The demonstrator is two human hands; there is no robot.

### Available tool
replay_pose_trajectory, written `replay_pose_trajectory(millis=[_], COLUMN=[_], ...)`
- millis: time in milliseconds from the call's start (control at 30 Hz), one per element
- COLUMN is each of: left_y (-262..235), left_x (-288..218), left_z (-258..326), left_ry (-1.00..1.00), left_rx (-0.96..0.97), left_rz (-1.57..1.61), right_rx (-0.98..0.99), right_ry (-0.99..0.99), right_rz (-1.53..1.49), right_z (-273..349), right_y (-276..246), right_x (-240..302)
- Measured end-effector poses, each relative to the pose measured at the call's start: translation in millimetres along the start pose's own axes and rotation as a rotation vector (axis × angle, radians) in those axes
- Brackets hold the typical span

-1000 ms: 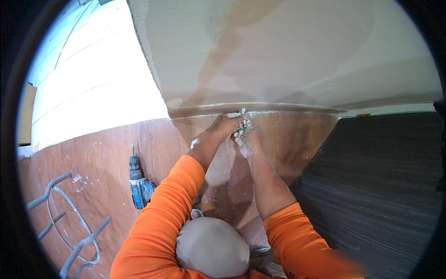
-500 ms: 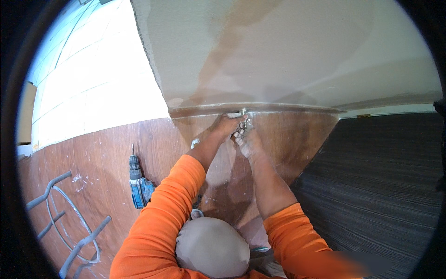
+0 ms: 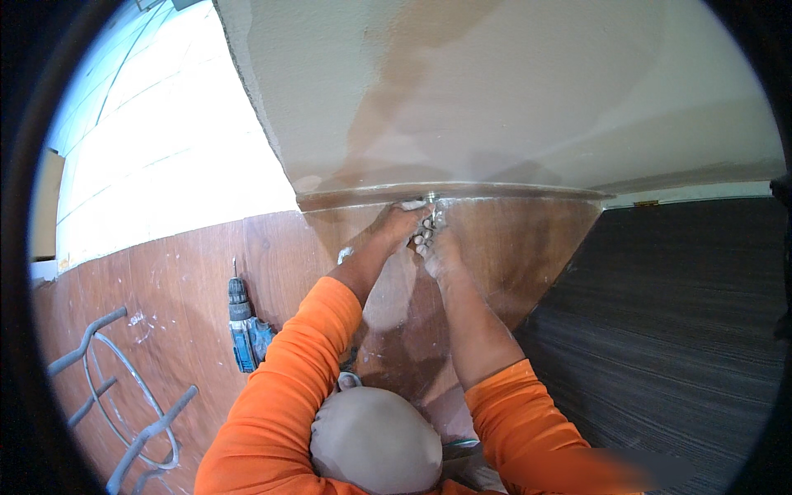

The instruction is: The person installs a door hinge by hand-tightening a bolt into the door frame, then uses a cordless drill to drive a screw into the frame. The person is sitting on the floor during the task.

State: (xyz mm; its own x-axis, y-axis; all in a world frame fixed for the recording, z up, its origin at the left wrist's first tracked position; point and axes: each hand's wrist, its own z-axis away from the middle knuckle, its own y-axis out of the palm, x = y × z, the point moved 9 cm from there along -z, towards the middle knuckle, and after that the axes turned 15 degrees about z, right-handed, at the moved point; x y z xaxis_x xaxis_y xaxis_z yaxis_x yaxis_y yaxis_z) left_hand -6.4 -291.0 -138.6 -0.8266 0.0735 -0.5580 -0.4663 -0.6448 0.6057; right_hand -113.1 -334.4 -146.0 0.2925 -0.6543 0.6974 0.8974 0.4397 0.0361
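Note:
Both hands meet low at the wall's base. A small shiny metal fitting (image 3: 431, 197) shows there against the skirting board (image 3: 511, 191). My left hand (image 3: 403, 221) reaches in from the left, its fingers closed at the fitting. Just to the right and a little nearer, my right hand (image 3: 442, 247) is curled, with its whitish, dusty fingertips drawn together. What lies inside its grip is too small and covered to name. Below my hands, a grey-clad knee (image 3: 375, 441) rises between my orange sleeves.
On the wood-look floor (image 3: 190, 256), a blue cordless drill (image 3: 246, 330) with a bit lies left of my left arm. Bent grey metal bars (image 3: 153, 429) and a looped cable (image 3: 136, 363) sit further left. A dark ribbed panel (image 3: 668, 305) borders the right. The beige wall (image 3: 495, 99) fills the far side.
The view has shifted very slightly. My right hand has moved a little to the left, and its fingers have turned slightly at the fitting. My left hand stays nearly still.

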Motion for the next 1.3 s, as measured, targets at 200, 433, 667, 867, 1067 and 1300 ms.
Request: replay_pose_trajectory(millis=[200,433,667,867,1067,1300], left_y=[8,7,2,-3,4,9], left_x=[-15,-15,-7,-2,-10,-10], left_z=[5,10,-1,-4,6,11], left_ry=[0.179,0.113,0.142,0.116,0.091,-0.003], left_rx=[-0.029,0.029,0.0,-0.077,-0.022,0.028], left_rz=[-0.078,-0.064,-0.037,-0.11,-0.078,-0.106], right_rx=[0.141,0.02,0.062,0.126,0.061,0.073], right_ry=[0.057,0.015,-0.004,0.022,-0.011,0.001], right_rz=[-0.182,0.092,0.097,-0.036,-0.004,0.123], right_z=[3,12,7,6,5,3], right_y=[13,6,9,12,3,2], right_x=[3,10,12,13,9,7])
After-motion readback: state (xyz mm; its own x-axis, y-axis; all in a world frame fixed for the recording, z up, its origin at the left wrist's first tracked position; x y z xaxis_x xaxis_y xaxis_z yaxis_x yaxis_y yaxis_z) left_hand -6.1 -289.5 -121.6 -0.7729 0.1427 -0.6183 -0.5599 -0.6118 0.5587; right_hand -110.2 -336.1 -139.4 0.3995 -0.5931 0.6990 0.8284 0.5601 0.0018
